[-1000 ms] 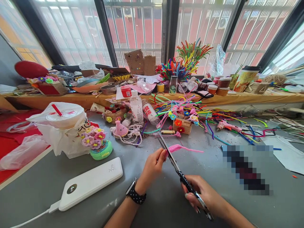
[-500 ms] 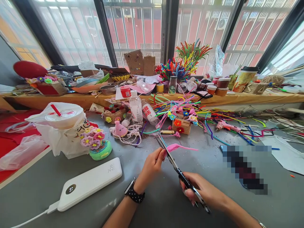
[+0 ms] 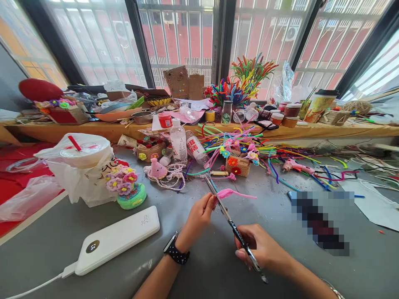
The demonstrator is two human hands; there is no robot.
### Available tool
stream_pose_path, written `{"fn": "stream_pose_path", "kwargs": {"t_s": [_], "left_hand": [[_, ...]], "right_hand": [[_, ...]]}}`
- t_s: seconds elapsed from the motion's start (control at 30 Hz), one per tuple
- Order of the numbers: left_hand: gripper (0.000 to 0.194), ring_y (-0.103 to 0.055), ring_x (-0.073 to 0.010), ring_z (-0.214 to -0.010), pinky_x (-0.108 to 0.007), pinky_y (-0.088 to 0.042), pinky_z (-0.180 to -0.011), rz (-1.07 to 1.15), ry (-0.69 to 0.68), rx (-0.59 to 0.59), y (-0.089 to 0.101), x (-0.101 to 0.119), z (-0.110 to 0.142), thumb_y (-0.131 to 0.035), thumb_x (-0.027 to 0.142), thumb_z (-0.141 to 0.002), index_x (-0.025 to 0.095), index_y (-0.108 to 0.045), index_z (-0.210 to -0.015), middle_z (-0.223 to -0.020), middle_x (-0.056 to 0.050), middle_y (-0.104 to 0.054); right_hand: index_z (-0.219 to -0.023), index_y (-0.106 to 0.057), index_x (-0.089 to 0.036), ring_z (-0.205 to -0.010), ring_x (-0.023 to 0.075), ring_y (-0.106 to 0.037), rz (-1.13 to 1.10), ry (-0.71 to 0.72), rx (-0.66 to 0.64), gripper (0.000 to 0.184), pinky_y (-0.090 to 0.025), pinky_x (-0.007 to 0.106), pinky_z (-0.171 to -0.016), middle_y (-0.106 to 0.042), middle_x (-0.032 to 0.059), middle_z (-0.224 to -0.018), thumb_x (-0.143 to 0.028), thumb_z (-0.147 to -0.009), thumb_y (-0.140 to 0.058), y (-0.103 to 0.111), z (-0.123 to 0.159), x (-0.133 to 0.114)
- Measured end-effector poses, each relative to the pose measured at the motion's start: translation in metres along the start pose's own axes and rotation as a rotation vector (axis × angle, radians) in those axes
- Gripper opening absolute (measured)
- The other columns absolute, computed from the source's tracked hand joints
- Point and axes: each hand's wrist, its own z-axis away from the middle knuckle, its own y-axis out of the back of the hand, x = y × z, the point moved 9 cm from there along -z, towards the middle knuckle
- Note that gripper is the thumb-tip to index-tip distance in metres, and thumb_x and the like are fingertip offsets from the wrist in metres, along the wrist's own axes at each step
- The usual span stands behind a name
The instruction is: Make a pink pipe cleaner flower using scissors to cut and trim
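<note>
Between the thumb and fingers of my left hand is a fuzzy pink pipe cleaner, bent into a thick folded shape with a thin tail sticking out to the right. My right hand grips the handles of a pair of long scissors, which point up and away to the left. The blades look nearly together and pass right beside my left fingertips, across the near end of the pipe cleaner. Whether the blades touch it, I cannot tell.
A white power bank lies at left, near a bagged drink cup and a crocheted flower pot. Beyond my hands are bottles, loose pipe cleaners and a small flower basket. Rightward lie a pink glue gun and a blurred-out phone.
The scissors' blades and handles have come closer together as my right hand has closed. The pink pipe cleaner has shifted very slightly left; my left hand has barely moved.
</note>
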Motion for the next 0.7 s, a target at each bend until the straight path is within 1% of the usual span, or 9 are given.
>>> {"fn": "stream_pose_path", "kwargs": {"t_s": [0.17,0.27,0.37,0.47,0.57,0.7], "left_hand": [[0.027,-0.032,-0.0103,-0.054,-0.023,-0.027,-0.051,-0.01,0.0,0.008,0.0,0.001,0.0,-0.027,0.032,-0.085,0.019,-0.034,-0.063,-0.058,0.005,-0.034],[0.027,-0.033,-0.0102,-0.053,-0.023,-0.027,-0.051,-0.01,0.002,0.016,0.0,0.0,0.0,-0.027,0.032,-0.085,0.019,-0.035,-0.063,-0.058,0.005,-0.034],[0.027,-0.032,-0.0101,-0.052,-0.023,-0.027,-0.05,-0.013,0.005,0.041,0.002,-0.001,0.0,-0.027,0.032,-0.085,0.02,-0.034,-0.062,-0.057,0.005,-0.034],[0.028,-0.033,-0.0101,-0.051,-0.023,-0.027,-0.05,-0.039,0.001,0.07,0.004,0.0,0.0,-0.027,0.032,-0.085,0.02,-0.035,-0.061,-0.056,0.005,-0.035],[0.028,-0.035,-0.0103,-0.05,-0.023,-0.026,-0.05,-0.09,-0.007,0.089,0.004,0.003,0.002,-0.027,0.031,-0.085,0.02,-0.035,-0.061,-0.055,0.005,-0.037],[0.028,-0.036,-0.0106,-0.049,-0.023,-0.026,-0.049,-0.161,-0.012,0.14,0.009,0.006,0.004,-0.029,0.03,-0.085,0.02,-0.037,-0.061,-0.054,0.005,-0.039]], "right_hand": [[-0.058,-0.041,-0.016,-0.043,0.0069,-0.036,0.023,-0.008,-0.002,0.02,-0.03,0.018,-0.04,-0.037,-0.0062,-0.046,-0.029,-0.062,-0.055,0.0,-0.002,0.005],[-0.061,-0.043,-0.016,-0.045,0.0075,-0.037,0.017,-0.011,-0.015,0.019,-0.031,0.018,-0.042,-0.039,-0.0053,-0.049,-0.03,-0.063,-0.055,0.0,-0.001,0.005],[-0.068,-0.047,-0.014,-0.05,0.008,-0.039,-0.01,0.02,-0.063,0.025,-0.033,0.019,-0.045,-0.043,-0.0032,-0.058,-0.038,-0.067,-0.055,-0.001,0.002,0.002],[-0.069,-0.044,-0.015,-0.051,0.008,-0.038,-0.024,0.036,-0.089,0.035,-0.033,0.018,-0.045,-0.041,-0.0029,-0.061,-0.05,-0.069,-0.051,0.001,0.004,0.001],[-0.07,-0.041,-0.016,-0.052,0.0085,-0.036,-0.026,0.036,-0.081,0.042,-0.033,0.019,-0.046,-0.037,-0.0033,-0.061,-0.058,-0.069,-0.046,0.002,0.007,0.002],[-0.073,-0.044,-0.015,-0.059,0.0105,-0.038,0.031,0.04,-0.055,0.049,-0.035,0.02,-0.05,-0.041,-0.0009,-0.068,-0.064,-0.069,-0.042,0.0,0.013,-0.001]]}}
